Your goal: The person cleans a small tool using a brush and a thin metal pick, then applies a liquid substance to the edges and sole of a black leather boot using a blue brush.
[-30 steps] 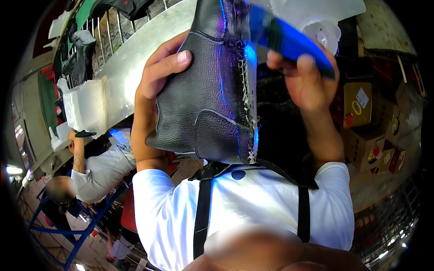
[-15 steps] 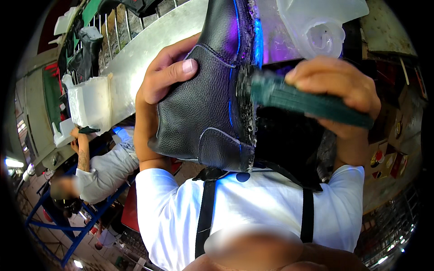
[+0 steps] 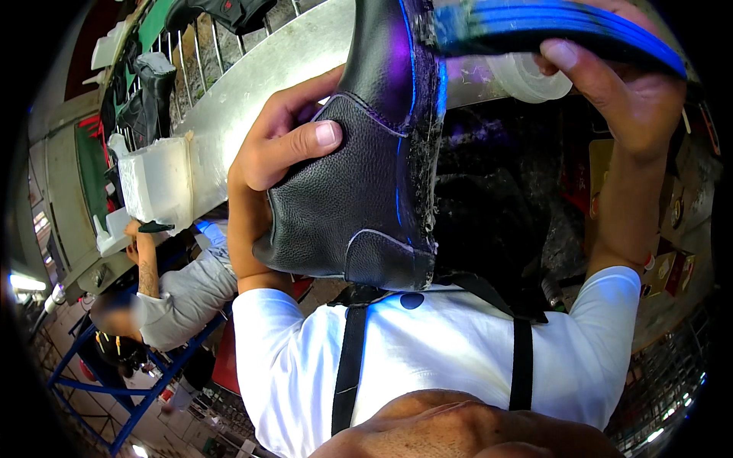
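Observation:
A black leather boot (image 3: 343, 183) without an outsole is held on its side in front of me, its rough bottom edge facing right. My left hand (image 3: 286, 149) is closed around its back side, thumb lying on the leather. In my right hand (image 3: 622, 95) is a brush (image 3: 550, 29) with a long ridged handle, looking blue under the light. Its bristle end touches the boot's bottom edge near the top of the view. The boot's upper end runs out of view, and some of my right fingers are hidden behind the handle.
A translucent plastic container (image 3: 531, 80) sits behind the brush. Left of the boot runs a metal work surface (image 3: 244, 88) with a whitish block-like box (image 3: 156, 183). More black boots (image 3: 156, 88) stand by a wire rack. A co-worker in grey (image 3: 187, 301) works at far left.
My right hand has moved the brush up along the boot's bottom edge, from its middle to near the top of the view. The left hand and boot have barely shifted.

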### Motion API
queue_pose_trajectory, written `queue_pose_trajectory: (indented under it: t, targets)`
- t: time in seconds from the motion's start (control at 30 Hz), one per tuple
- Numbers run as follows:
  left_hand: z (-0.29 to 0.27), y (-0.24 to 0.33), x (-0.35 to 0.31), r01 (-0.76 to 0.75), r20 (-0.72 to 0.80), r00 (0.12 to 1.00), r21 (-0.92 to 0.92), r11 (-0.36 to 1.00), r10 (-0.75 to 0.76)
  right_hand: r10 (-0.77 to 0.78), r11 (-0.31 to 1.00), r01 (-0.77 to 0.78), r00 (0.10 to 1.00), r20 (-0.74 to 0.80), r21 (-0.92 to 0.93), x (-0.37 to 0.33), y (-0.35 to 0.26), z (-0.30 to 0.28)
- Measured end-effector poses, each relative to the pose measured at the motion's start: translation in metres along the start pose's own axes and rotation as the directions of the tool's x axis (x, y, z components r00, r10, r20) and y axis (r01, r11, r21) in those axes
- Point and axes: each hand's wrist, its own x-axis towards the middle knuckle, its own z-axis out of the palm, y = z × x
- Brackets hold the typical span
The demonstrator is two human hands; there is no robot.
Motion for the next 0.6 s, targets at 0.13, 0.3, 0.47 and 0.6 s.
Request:
queue_pose_trajectory:
  t: [0.13,0.3,0.47,0.6]
  targets:
    - [-0.004,0.001,-0.002,-0.016,-0.013,1.000,0.006,1.000,0.016,0.004,0.956,0.017,0.998,0.070,-0.293,-0.002,-0.014,0.002]
    - [-0.012,0.001,0.001,-0.050,-0.004,0.999,0.015,0.999,0.050,0.073,0.891,-0.050,0.997,0.033,-0.452,-0.026,-0.032,0.033]
    - [-0.008,0.003,0.000,-0.031,-0.094,0.995,0.043,0.999,0.035,0.016,0.935,-0.017,1.000,-0.006,-0.356,-0.037,-0.029,0.057]
    - [-0.012,0.003,-0.001,-0.004,-0.123,0.992,0.031,0.999,0.008,0.078,0.950,-0.057,0.995,0.056,-0.308,-0.033,-0.036,0.063]
